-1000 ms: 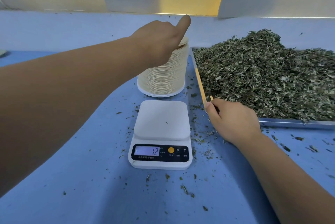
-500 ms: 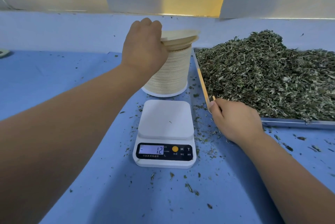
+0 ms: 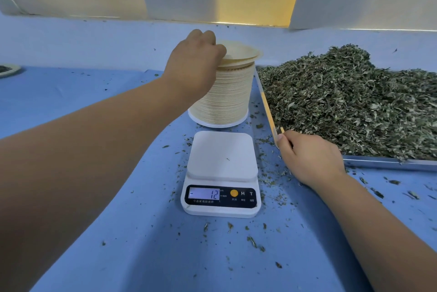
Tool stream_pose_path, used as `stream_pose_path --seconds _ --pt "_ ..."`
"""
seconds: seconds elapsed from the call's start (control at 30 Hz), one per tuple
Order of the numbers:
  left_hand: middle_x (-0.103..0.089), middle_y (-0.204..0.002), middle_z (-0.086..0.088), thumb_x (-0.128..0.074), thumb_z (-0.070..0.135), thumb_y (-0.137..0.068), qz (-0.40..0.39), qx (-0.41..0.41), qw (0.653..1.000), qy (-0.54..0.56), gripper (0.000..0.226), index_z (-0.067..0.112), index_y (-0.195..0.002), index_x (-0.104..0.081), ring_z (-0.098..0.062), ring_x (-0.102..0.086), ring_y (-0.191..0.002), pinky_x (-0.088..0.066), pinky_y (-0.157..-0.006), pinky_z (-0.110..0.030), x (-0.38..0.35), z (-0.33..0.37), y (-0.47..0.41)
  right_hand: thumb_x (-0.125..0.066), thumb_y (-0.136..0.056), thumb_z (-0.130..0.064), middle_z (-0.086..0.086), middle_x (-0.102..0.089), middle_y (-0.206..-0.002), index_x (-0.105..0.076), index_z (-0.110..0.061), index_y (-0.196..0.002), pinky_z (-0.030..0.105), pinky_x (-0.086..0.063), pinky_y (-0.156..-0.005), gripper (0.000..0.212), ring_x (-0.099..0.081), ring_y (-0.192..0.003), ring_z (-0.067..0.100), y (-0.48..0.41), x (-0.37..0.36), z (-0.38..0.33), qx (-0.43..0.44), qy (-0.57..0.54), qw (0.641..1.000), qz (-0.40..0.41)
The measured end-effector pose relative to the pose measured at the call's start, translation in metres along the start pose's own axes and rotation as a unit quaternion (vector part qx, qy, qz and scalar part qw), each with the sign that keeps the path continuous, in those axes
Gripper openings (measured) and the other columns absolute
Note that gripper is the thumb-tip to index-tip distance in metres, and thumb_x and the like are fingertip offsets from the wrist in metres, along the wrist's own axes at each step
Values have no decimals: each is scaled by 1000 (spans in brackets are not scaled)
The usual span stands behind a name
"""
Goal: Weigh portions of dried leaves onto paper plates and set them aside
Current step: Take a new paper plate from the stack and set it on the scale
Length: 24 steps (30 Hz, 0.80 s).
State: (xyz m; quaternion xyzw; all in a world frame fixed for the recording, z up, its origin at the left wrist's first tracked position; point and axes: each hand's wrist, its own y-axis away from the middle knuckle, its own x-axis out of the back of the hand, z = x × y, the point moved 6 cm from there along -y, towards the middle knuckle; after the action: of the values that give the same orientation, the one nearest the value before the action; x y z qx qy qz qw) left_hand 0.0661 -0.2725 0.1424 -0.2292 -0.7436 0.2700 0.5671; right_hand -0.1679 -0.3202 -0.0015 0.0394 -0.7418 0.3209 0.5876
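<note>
The fingers [image 3: 208, 36] of the left hand [image 3: 194, 62] are curled over the near rim of the top paper plate [image 3: 243, 51], pinching it and tipping its left edge up off the stack of paper plates [image 3: 224, 100]. That hand is knuckles-up, its forearm reaching in from the lower left across the blue bench [image 3: 94, 232]. The right hand [image 3: 312, 159] rests at the near left corner of the metal tray [image 3: 387, 164], knuckles up, fingers folded and thumb forward, nipping a thin yellowish strip [image 3: 268, 109] that runs along the tray's left rim; how tightly it holds cannot be told. The tray is heaped with dried leaves [image 3: 354, 102]. Between the two hands, just in front of the stack, stands a white kitchen scale [image 3: 222, 173] with a bare platform; its display [image 3: 204, 194] reads "-12", beside an orange button and the letters "M" and "T". The small print under these is too fine to read. Leaf crumbs are scattered over the bench around the scale.
</note>
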Motion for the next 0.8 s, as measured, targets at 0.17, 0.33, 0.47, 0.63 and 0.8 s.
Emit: stream_pose_path --seconds 0.17,0.33,0.47,0.63,0.8 --pt "-52 -102 -14 -47 -12 -81 -20 -1 999 -30 30 2 -98 -67 -34 -43 -101 -45 -68 -41 5 -14 -2 -27 -105 -50 -6 -53 -56 -47 -26 -72 26 -36 -48 46 -50 -51 15 0 -1 0 4 -2 1000 3" --pt "-51 -102 -16 -48 -10 -83 -14 2 999 -52 24 1 -94 -67 -35 -43 -102 -39 -65 -37 14 -20 -2 -27 -105 -50 -5 -53 -57 -48 -26 -73 25 -36 -47 45 -51 -50 16 -1 -1 -1 7 3 1000 3" --pt "-54 -102 -17 -40 -3 -88 67 73 995 31 31 2 -98 -69 -34 -46 -98 -41 -71 -41 29 -25 -3 -27 -105 -50 -5 -52 -56 -44 -26 -71 25 -36 -47 46 -51 -50 16 0 0 -1 2 -2 1000 1" --pt "-60 -103 -15 -42 -2 -89 144 40 979 136 37 5 -110 -72 -34 -51 -97 -40 -78 -38 36 3 21 -26 -105 -50 -5 -51 -56 -38 -29 -67 27 -37 -47 45 -50 -51 16 0 0 -1 2 -4 1000 -2" --pt "-65 -95 -14 -54 -10 -83 230 15 950 211 30 2 -101 -74 -31 -57 -90 -34 -79 -16 46 22 75 -29 -104 -48 -4 -54 -60 -53 -24 -77 27 -34 -49 43 -52 -55 17 -1 2 3 -16 -25 1000 4"
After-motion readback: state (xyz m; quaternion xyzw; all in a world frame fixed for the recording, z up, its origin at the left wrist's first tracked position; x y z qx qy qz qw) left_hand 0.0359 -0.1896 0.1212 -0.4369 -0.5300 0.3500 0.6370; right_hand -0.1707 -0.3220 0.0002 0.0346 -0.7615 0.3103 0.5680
